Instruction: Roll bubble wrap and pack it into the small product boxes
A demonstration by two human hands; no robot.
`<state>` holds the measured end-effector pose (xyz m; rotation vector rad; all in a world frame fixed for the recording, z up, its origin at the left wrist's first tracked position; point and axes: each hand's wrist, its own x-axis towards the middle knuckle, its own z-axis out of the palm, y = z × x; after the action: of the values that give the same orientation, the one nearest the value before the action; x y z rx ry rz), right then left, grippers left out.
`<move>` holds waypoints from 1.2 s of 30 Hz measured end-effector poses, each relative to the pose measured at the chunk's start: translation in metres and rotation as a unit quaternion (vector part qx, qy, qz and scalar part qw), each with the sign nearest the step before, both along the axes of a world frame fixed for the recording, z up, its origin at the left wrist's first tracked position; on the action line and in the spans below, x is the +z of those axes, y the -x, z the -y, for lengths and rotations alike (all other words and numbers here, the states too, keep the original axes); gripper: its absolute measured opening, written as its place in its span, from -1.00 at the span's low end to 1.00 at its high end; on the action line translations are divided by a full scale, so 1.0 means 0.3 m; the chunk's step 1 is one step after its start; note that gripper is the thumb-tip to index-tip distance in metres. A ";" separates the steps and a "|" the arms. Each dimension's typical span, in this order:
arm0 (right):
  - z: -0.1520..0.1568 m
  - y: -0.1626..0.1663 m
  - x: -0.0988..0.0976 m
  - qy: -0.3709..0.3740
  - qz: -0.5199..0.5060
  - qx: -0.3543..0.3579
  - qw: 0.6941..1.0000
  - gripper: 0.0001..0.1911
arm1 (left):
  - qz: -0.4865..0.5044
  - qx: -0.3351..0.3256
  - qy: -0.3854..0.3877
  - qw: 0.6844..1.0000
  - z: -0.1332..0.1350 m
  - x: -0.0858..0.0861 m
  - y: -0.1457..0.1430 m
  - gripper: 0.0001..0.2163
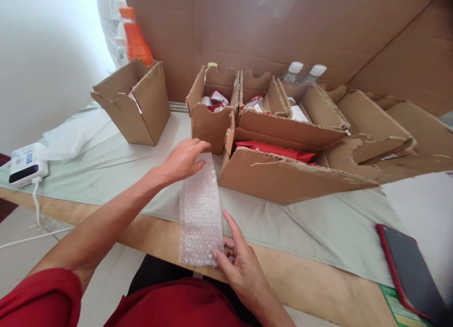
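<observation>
Left hand (184,159), palm down with fingers loosely spread, rests flat on the far end of a clear rectangular strip of bubble wrap (200,213); it presses rather than grasps. Right hand (238,261), fingers partly curled and index extended, pinches the strip's near right corner, which overhangs the near table edge. The strip lies lengthwise, near to far, on a pale green cloth (304,223) covering a wooden table (311,284), its dimpled surface translucent.

Just beyond the left hand stands a small open corrugated cardboard box (208,121) with torn, ragged rims, holding red-and-white packets. Immediately right of the strip, a long low cardboard tray (283,176) contains a flat red packet (276,151); its near-left corner almost touches the strip. Further open boxes extend to the right, with two clear white-capped bottles (304,72) behind them.

Far left stands a separate open cardboard box (141,107), an orange bottle (136,39) behind it. A white charging device (26,164) with cable sits at the left edge. A red-cased dark phone (410,270) lies near right. Open cloth lies left of the strip and between the tray and the phone.
</observation>
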<state>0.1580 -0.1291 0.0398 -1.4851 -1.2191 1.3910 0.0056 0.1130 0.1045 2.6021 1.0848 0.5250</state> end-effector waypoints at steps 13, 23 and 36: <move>-0.046 -0.041 0.008 0.092 -0.099 0.009 0.991 -0.45 | 0.067 -0.126 0.141 0.980 0.554 -0.197 0.293 -0.17; -0.016 -0.063 0.030 -0.094 0.070 -0.100 0.988 -0.60 | 0.140 0.114 0.197 0.964 0.470 -0.228 0.187 -0.70; -0.210 -0.035 -0.018 -0.409 0.475 0.142 0.766 -0.69 | 0.119 0.117 0.005 0.986 0.505 -0.225 0.203 -0.58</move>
<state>0.1685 -0.0660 0.0344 -1.3314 -2.3443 -0.0011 -0.0553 -0.0384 0.0369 2.3398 1.3093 0.8554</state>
